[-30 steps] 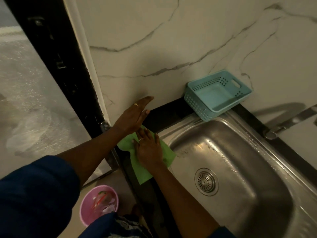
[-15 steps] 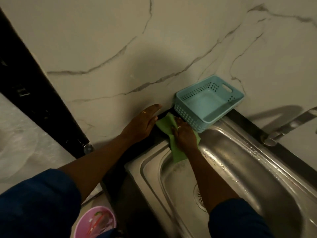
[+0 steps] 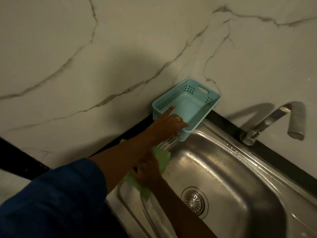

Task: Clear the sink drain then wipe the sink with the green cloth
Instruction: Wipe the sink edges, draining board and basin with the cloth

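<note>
Left hand [image 3: 169,122] grips near corner of blue plastic basket [image 3: 172,98]: index finger straight over rim, other fingers curled on wall. Right hand [image 3: 147,170] rests on green cloth [image 3: 163,158]; fingers partly hidden under left forearm [image 3: 120,158], so grip or flat press, cannot tell. Cloth on sink [image 3: 240,169] rim, just person-side of left hand. Basket sits directly beyond cloth, long axis slanting away rightward; left hand nearer. Drain strainer [image 3: 194,201] right of right hand, looks clear.

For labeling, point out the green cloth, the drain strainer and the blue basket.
green cloth [image 3: 162,157], head view, upper right corner
drain strainer [image 3: 194,202], head view, its middle
blue basket [image 3: 192,89], head view, far wall
</note>
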